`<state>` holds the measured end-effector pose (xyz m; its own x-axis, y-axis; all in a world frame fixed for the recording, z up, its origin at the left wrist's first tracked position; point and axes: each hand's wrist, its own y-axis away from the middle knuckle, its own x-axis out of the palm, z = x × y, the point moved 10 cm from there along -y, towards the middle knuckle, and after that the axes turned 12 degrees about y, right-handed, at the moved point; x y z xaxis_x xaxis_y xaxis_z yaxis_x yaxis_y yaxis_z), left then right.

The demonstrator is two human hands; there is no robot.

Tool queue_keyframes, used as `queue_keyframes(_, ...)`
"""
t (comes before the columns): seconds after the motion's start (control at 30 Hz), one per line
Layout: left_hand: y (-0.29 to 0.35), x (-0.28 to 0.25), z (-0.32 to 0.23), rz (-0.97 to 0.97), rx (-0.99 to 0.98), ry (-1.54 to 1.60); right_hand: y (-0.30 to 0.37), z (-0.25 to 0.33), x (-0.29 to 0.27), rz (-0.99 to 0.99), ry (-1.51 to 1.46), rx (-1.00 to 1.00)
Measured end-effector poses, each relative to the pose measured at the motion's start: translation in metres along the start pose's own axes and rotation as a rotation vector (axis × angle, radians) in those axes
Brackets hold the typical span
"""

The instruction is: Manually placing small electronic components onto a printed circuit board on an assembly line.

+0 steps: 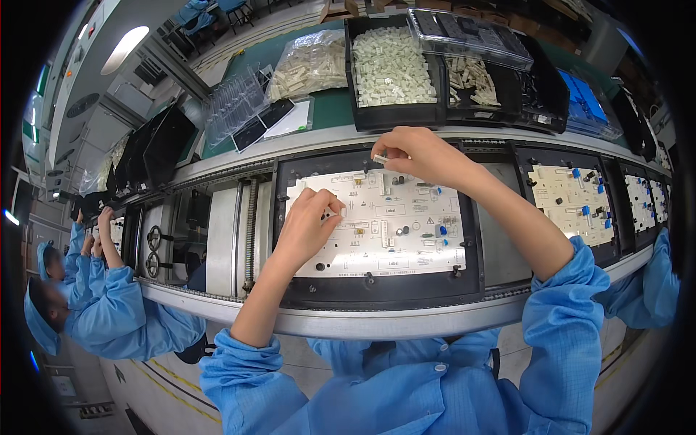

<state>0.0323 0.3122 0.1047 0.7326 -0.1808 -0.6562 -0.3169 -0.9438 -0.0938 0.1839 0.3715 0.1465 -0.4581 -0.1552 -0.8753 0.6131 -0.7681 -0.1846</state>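
Observation:
A white circuit board, bearing several small components, lies in a black carrier frame on the line before me. Over the board's left half, my left hand is closed in a pinch. A small white part shows at its fingertips, too small to tell its kind. My right hand reaches across to the board's far edge. Between its thumb and fingers is a narrow white connector, held above the carrier's far side. The undersides of both hands' fingers are partly hidden.
Beyond the rail stand a black bin of pale connectors, a bag of beige connectors and clear trays. Another populated board sits to the right. Co-workers in blue are at the left; a blue sleeve shows at the right.

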Motion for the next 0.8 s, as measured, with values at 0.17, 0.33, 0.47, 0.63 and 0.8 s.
queue_keyframes(0.17, -0.001, -0.002, -0.007, -0.017, 0.079, 0.004, -0.002, 0.0, 0.003, -0.002, -0.052, 0.003)
queue_keyframes(0.33, -0.003, 0.004, -0.009, 0.017, 0.078, -0.038, -0.003, 0.0, -0.001, -0.01, -0.09, 0.032)
queue_keyframes(0.47, -0.005, 0.008, -0.032, 0.032, 0.176, -0.165, -0.004, -0.006, -0.005, -0.049, -0.176, 0.099)
queue_keyframes(0.63, -0.006, 0.019, -0.041, 0.076, 0.268, -0.355, -0.003, -0.012, -0.01, -0.071, -0.185, 0.129)
queue_keyframes(0.8, -0.007, 0.015, -0.038, 0.066, 0.229, -0.249, 0.005, -0.019, -0.02, -0.054, -0.143, 0.14)
